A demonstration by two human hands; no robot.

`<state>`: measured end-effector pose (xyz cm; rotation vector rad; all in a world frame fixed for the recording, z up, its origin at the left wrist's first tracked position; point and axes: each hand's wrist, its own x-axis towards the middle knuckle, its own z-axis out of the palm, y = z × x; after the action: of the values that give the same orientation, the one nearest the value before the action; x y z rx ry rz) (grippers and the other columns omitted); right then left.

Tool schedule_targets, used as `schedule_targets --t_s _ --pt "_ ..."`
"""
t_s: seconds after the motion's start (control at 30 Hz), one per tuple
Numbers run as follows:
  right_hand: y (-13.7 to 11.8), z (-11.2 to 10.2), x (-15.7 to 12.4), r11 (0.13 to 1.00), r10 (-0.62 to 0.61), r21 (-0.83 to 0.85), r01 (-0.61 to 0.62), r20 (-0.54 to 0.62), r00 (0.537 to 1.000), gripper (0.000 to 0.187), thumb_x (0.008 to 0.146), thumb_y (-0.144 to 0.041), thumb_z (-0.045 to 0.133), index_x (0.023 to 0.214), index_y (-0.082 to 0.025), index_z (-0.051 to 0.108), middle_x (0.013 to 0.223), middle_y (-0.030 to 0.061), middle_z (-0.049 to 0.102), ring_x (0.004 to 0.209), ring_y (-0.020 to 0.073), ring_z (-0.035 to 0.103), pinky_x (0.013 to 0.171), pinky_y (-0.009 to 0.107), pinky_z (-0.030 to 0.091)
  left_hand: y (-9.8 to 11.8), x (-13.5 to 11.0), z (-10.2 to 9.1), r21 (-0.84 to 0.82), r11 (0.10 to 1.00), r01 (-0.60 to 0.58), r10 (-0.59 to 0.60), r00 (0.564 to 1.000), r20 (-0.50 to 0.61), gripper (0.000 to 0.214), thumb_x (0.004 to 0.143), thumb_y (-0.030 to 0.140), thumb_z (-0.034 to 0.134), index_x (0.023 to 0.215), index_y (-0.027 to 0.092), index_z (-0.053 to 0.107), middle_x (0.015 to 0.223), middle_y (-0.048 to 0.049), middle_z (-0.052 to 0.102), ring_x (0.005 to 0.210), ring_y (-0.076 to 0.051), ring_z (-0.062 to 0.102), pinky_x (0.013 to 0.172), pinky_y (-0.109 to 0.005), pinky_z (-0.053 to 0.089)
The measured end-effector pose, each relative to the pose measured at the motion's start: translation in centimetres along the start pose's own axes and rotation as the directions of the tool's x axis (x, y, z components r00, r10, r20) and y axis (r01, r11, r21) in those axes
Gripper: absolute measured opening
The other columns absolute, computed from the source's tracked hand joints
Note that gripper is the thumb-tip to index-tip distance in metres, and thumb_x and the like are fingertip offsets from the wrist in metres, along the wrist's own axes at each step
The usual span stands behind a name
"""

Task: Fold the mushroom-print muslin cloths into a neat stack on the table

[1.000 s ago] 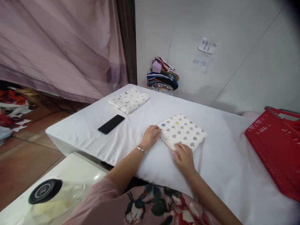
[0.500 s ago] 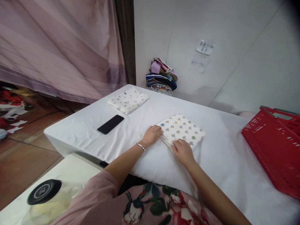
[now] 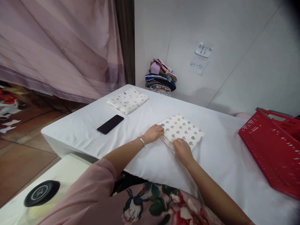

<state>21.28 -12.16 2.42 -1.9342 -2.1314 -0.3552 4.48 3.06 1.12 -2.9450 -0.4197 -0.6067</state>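
A folded white cloth (image 3: 184, 127) with a grey mushroom-like print and a few coloured motifs lies flat on the white-covered table (image 3: 217, 162). My left hand (image 3: 154, 133), with a bracelet at the wrist, grips the cloth's left corner with bent fingers. Along the near edge, where several folded layers show, my right hand (image 3: 183, 152) pinches the cloth, its thumb partly hidden. A second folded white cloth (image 3: 128, 100) with a small scattered print rests farther back to the left.
A black phone (image 3: 110, 124) lies left of my hands. At the right stands a red plastic basket (image 3: 269, 150). Stacked folded clothes (image 3: 161, 76) are against the wall behind the table. A black-lidded container (image 3: 42, 193) sits on a lower white surface at the left front.
Both hands stay on the near edge of the cloth, with only slight finger shifts. The view has moved a little, so the basket appears farther left.
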Motion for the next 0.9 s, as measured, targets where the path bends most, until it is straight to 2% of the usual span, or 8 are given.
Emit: schedule_targets --t_s 0.23,0.43,0.67,0.9 --pt "0.0 0.0 -0.5 0.996 0.0 0.089 0.005 -0.054 0.999 0.025 0.092 -0.016 0.038 0.078 -0.018 0.059 0.078 0.0047 0.055 0.077 0.0169 0.048 0.067 0.028 0.033 0.3 -0.1 0.2 -0.039 0.998 0.045 -0.047 0.997 -0.057 0.021 0.09 0.014 0.038 0.087 0.017 0.059 0.093 -0.0077 0.059 0.094 -0.019 0.05 0.081 -0.033 0.037" --pt "-0.4 0.5 -0.9 0.999 -0.036 0.021 0.036 -0.015 0.999 0.022 0.09 -0.016 0.042 0.077 -0.018 0.059 0.077 0.0053 0.055 0.076 0.0177 0.047 0.067 0.029 0.032 0.3 -0.7 0.0 -0.032 0.999 0.021 -0.022 1.0 -0.013 0.019 0.089 0.015 0.039 0.088 0.017 0.058 0.094 -0.0074 0.06 0.091 -0.019 0.05 0.079 -0.033 0.038" --pt "-0.6 0.2 -1.2 0.999 -0.04 0.028 0.04 0.02 0.999 0.009 0.086 -0.024 0.051 0.085 -0.019 0.058 0.084 0.0057 0.055 0.08 0.0195 0.047 0.069 0.03 0.033 0.3 -1.1 0.0 -0.091 0.996 0.011 -0.014 1.0 -0.027 0.019 0.088 0.015 0.04 0.091 0.018 0.059 0.095 -0.0076 0.06 0.094 -0.02 0.051 0.083 -0.034 0.039" --pt "-0.5 1.1 -1.7 0.998 -0.045 0.041 0.047 -0.036 0.998 0.015 0.086 -0.022 0.048 0.096 -0.018 0.059 0.09 0.0078 0.056 0.084 0.0211 0.046 0.071 0.031 0.034 0.3 -1.2 -0.2 -0.148 0.989 0.022 -0.026 0.999 -0.022 0.023 0.086 0.015 0.042 0.098 0.021 0.06 0.098 -0.0076 0.06 0.096 -0.02 0.051 0.085 -0.035 0.039"
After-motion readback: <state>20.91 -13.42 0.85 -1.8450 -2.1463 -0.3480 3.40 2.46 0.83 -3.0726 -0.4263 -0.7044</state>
